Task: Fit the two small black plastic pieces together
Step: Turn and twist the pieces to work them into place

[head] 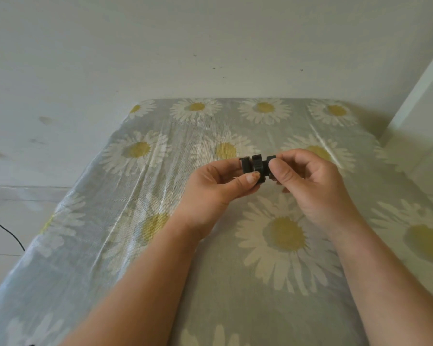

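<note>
Two small black plastic pieces are held side by side above the middle of the table. My left hand (216, 182) pinches the left black piece (251, 166) between thumb and fingers. My right hand (310, 179) grips the right black piece (270, 162), whose body is mostly hidden behind my thumb. The two pieces touch or nearly touch at their facing ends; I cannot tell whether they are joined.
The table wears a grey cloth printed with large white and yellow daisies (140, 221). A pale wall rises behind it, and a white post (420, 101) stands at the right. A thin black cable (3, 227) runs over the floor at the left.
</note>
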### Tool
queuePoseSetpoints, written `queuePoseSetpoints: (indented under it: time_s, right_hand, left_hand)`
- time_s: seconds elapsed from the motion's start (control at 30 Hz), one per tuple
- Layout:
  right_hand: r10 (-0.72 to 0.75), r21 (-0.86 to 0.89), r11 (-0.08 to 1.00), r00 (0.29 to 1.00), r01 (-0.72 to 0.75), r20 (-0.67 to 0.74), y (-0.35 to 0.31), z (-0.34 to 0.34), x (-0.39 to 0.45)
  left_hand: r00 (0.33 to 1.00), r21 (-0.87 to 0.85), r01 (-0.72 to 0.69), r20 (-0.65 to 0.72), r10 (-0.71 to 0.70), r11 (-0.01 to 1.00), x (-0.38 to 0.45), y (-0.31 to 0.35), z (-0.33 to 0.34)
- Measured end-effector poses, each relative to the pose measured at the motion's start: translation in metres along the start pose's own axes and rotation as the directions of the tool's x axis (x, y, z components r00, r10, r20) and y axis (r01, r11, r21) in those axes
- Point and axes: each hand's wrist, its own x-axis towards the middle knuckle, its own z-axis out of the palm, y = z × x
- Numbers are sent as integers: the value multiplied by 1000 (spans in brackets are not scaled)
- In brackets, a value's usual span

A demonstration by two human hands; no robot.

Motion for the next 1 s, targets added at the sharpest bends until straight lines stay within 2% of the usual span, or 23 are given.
queuePoseSetpoints:
  time_s: [0.13, 0.37, 0.43, 0.57, 0.67, 0.8, 1.0]
  right_hand:
    - [56, 12, 998, 998, -56, 7, -1, 0, -1]
    - [151, -54, 987, 988, -151, 6, -1, -2, -1]
    - [141, -67, 988, 990, -141, -16, -1, -2, -1]
    - [74, -20, 997, 993, -76, -94, -3, -2, 1]
    - [-3, 13, 1000, 999, 4, -38, -6, -2, 1]
    - [-84, -35, 996, 995, 86, 55, -7, -1, -1]
    - [-106, -39, 994, 994, 107, 11, -7, -1, 1]
  left_hand:
    - [999, 111, -48, 4, 48, 993, -1, 0, 0]
    - [993, 197, -113, 45, 106, 974, -2, -2, 1]
    - [996, 148, -86, 34, 82, 985, -2, -2, 0]
    - [999, -115, 44, 10, -43, 992, 3, -2, -3]
    - [992, -252, 127, 20, -126, 959, 5, -2, -7]
    - [982, -307, 187, 48, -181, 933, 5, -1, -10]
    - [981, -295, 194, 48, -189, 935, 4, -1, -9]
